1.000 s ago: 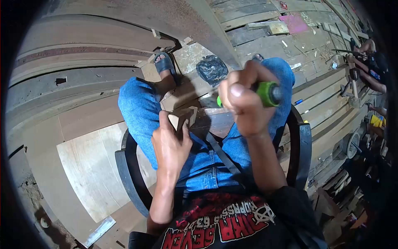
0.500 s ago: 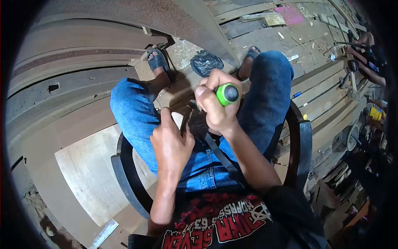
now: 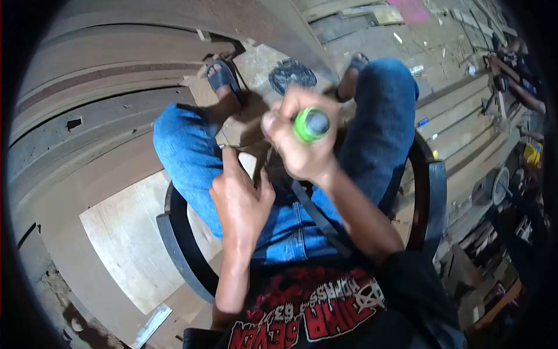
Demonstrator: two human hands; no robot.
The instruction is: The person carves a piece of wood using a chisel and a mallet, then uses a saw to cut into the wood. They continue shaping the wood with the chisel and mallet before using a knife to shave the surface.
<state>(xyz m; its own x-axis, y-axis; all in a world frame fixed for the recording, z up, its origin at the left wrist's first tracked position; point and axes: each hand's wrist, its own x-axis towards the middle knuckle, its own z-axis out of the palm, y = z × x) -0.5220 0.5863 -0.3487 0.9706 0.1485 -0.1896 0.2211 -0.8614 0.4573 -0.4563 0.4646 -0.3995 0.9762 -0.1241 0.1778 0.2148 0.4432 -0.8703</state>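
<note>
My right hand (image 3: pixel 302 136) is wrapped round a green handle with a dark end cap (image 3: pixel 312 124), the cap facing up at the camera. Whatever the handle leads down to is hidden under the hand. My left hand (image 3: pixel 241 200) is between my thighs, closed on a small pale wooden piece (image 3: pixel 248 164) that shows between thumb and index finger. A dark shape lies between the two hands, too shadowed to make out. A dark strap (image 3: pixel 319 216) runs across my lap below my right hand.
A black curved chair frame (image 3: pixel 430 203) surrounds my seat. Between my sandalled feet lies a black plastic bag (image 3: pixel 290 75). Long boards (image 3: pixel 110 64) are at the left, planks (image 3: pixel 465 110) at the right. Another person's limbs (image 3: pixel 511 72) show at the upper right. A blue object (image 3: pixel 423 122) lies on the planks.
My right hand, with the green handle, has shifted slightly up and left and looks blurred. The left hand keeps its hold. The camera view has tilted a little.
</note>
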